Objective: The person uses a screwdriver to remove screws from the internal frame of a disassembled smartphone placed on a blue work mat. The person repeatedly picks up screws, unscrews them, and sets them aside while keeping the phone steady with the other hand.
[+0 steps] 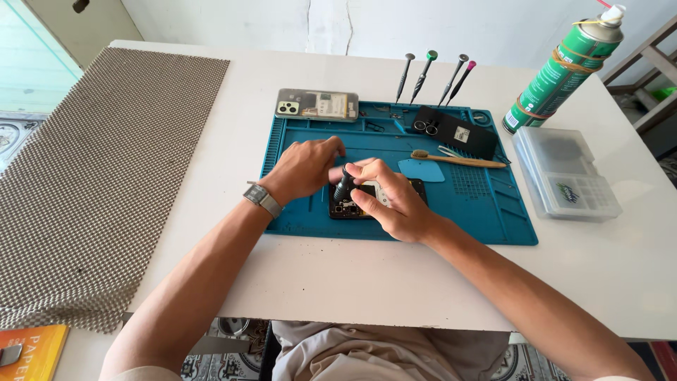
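An opened smartphone (352,206) lies at the middle of a blue repair mat (493,212), its dark inner boards exposed. It looks light, stiff and fragile, best steadied by its edges. The right hand (392,201) is curled closed around a small black screwdriver (343,186), held upright on the phone. The left hand (303,168) rests half-closed at the phone's upper edge; whether it grips anything cannot be told.

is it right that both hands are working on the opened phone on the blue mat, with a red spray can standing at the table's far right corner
Not quite: the spray can is green, not red, as the head view shows. The rest holds: both hands, left and right, work on the opened phone on the blue mat.
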